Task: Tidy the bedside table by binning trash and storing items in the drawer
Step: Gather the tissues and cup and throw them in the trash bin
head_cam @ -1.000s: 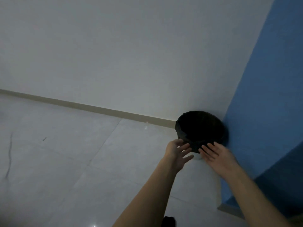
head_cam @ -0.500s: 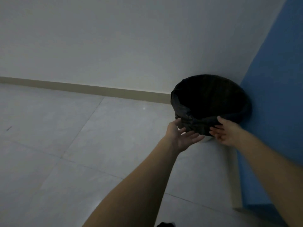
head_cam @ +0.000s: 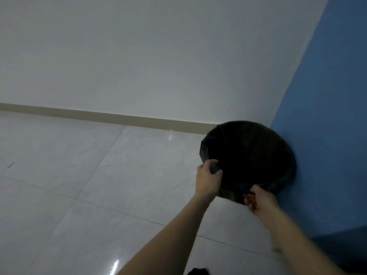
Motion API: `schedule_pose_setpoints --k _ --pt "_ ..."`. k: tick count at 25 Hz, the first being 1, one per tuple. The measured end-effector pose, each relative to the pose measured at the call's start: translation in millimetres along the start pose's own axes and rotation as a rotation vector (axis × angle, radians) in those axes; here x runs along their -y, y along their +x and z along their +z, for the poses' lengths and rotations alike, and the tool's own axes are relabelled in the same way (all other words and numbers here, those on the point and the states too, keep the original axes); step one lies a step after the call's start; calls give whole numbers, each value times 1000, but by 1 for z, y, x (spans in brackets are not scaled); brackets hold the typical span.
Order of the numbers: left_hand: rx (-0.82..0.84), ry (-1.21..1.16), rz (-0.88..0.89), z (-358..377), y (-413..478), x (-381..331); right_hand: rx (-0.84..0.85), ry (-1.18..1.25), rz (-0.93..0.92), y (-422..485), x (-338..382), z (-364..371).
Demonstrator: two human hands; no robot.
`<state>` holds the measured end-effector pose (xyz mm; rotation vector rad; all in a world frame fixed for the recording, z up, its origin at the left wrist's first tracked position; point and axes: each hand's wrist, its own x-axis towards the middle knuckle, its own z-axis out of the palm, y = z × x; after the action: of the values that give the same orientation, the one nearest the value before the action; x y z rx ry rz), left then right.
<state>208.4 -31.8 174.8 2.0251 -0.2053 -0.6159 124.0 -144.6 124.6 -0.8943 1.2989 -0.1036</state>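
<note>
Both hands are on the bin (head_cam: 250,155) now, down in the corner where the white wall (head_cam: 158,56) meets the blue wall (head_cam: 327,116), standing on the tiled floor (head_cam: 79,185). The left hand (head_cam: 208,178) is closed around the near-left edge of the black liner (head_cam: 210,147), fingers curled over the rim. The right hand (head_cam: 258,199) pinches the liner at the front edge, thumb and fingers shut on a fold of plastic. My read: two grips spread along the rim to steady or reposition the bin, or to tug the liner straight, so the trash has an open mouth to land in. It's dim, so whether anything lies inside is hard to say; the interior reads as solid black. No bedside table or drawer in shot. No brand, label or writing is visible anywhere.
</note>
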Motion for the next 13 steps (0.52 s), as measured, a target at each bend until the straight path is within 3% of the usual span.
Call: schedule_pose_setpoints --k 6,13 --pt "204 616 56 3 -93 55 -33 69 140 -59 -82 -40" --pt "451 840 -14 -14 -229 96 -41 27 321 -153 -171 -91"
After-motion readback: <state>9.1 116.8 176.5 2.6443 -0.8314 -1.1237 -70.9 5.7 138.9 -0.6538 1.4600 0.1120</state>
